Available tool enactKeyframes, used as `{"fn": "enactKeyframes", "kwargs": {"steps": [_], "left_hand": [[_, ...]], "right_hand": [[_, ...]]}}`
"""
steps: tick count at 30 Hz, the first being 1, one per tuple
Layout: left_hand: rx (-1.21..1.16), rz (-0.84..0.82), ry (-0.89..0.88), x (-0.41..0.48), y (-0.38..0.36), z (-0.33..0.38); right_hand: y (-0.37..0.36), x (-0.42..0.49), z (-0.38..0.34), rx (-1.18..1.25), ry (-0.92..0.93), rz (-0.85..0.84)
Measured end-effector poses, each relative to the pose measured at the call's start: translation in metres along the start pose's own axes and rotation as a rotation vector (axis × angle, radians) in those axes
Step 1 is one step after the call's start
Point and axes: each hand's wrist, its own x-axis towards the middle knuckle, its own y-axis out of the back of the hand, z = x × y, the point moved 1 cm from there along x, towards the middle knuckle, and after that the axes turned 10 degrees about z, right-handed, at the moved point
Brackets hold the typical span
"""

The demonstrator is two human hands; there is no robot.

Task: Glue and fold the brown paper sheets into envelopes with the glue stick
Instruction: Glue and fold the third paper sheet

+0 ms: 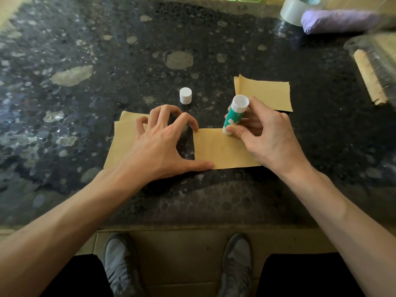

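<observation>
1. Glue stick [234, 116], seen from the head camera, clamped at a tilt in the right hand [263, 136]: thumb at the lower end, fingers curled behind, uncapped white end up toward the camera, lower end touching the far edge of the brown sheet [220, 151] at the near middle of the worktop [107, 61].
2. Left hand [162, 142] spread and arched, gripping nothing: thumb pressed on the sheet's near left corner, forefinger tip at its far left corner, little finger on the stack of brown sheets [122, 138] just to the left.
3. Judged step: readying the stick, likely winding glue out, before coating an edge. Cannot tell whether any glue already on the paper.
4. To do it well: pin the corner with the left thumb, turn the open end down, run a thin even band right along the edge, stay off the stone, then fold at once and press flat from the crease outward.
5. Around: white cap [185, 95] standing just beyond the left fingers, easy to knock over when reaching. Second pile of brown sheets [265, 93] just beyond the right hand, top leaf curling at its far left corner; best kept away from gluey fingers.
6. Far right corner: tape roll [293, 11] and purple bundle [338, 20]. Right edge: spiral-bound pad [368, 78], blurred. All well apart from the sheet, nothing between hands and paper.
</observation>
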Motion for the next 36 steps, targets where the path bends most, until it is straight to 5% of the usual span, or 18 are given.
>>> {"fn": "enactKeyframes", "kwargs": {"steps": [16,28,36], "left_hand": [[0.001,0.022,-0.012,0.000,-0.001,-0.001],[0.011,-0.005,-0.012,0.001,0.001,-0.001],[0.019,-0.025,-0.002,0.003,0.002,0.000]], "right_hand": [[0.033,-0.002,0.022,0.293,-0.146,0.281],[0.028,-0.025,0.006,0.126,-0.066,-0.083],[0.023,-0.027,0.002,0.010,-0.032,-0.064]]}}
